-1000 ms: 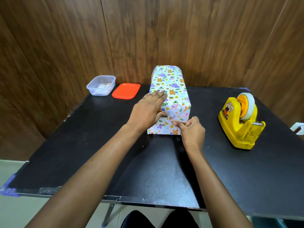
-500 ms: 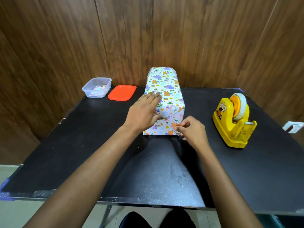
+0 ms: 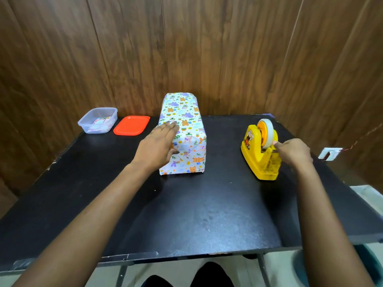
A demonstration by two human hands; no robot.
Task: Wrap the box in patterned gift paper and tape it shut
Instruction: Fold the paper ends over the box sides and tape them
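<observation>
Wood panelling backs the black counter (image 3: 186, 214). Near its far edge the box (image 3: 186, 125) stands fully papered. The left hand (image 3: 157, 146) lies flat on it, fingers straight, pressing the near-end fold. The right hand (image 3: 294, 152) curls at the tape dispenser (image 3: 255, 154) by the right edge; I cannot tell whether it grips tape. Taping this end looks to be what remains.

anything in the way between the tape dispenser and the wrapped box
Nothing visible. Only bare table lies between the tape dispenser and the wrapped box; the left hand rests on the box's left side.

Right hand (image 3: 294, 152) left wrapped box (image 3: 183, 137), now at tape dispenser (image 3: 260, 154).
</observation>
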